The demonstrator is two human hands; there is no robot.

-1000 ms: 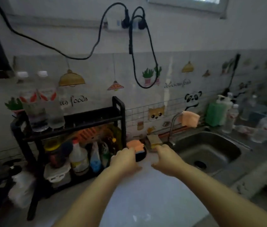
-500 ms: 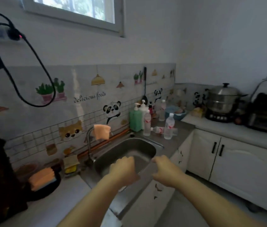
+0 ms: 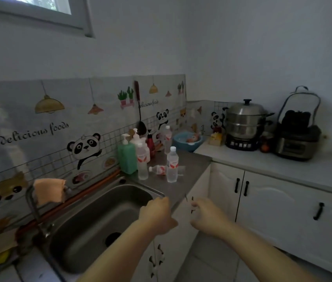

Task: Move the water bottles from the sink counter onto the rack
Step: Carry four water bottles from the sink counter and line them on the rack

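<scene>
Several clear water bottles with red labels are on the grey sink counter (image 3: 189, 169) right of the sink. One bottle (image 3: 172, 164) stands upright at the front, another (image 3: 142, 161) stands beside the green soap dispenser, one (image 3: 160, 169) lies on its side between them, and one (image 3: 167, 136) stands farther back. My left hand (image 3: 157, 212) hovers over the sink's right rim, fingers loosely curled, holding nothing. My right hand (image 3: 208, 216) hangs in front of the counter edge, also empty. Both hands are well short of the bottles. The rack is out of view.
A steel sink (image 3: 100, 222) with a tap (image 3: 37, 210) and an orange cloth (image 3: 49, 190) fills the lower left. A green soap dispenser (image 3: 127, 157) and a red-capped bottle (image 3: 151, 143) stand by the wall. A blue bowl (image 3: 188, 140), steamer pot (image 3: 246, 123) and cooker (image 3: 296, 135) sit farther right.
The view has swung right, from the rack to the sink and the counter with bottles. Both hands have travelled right with it, staying empty, and now sit nearer the bottles.
</scene>
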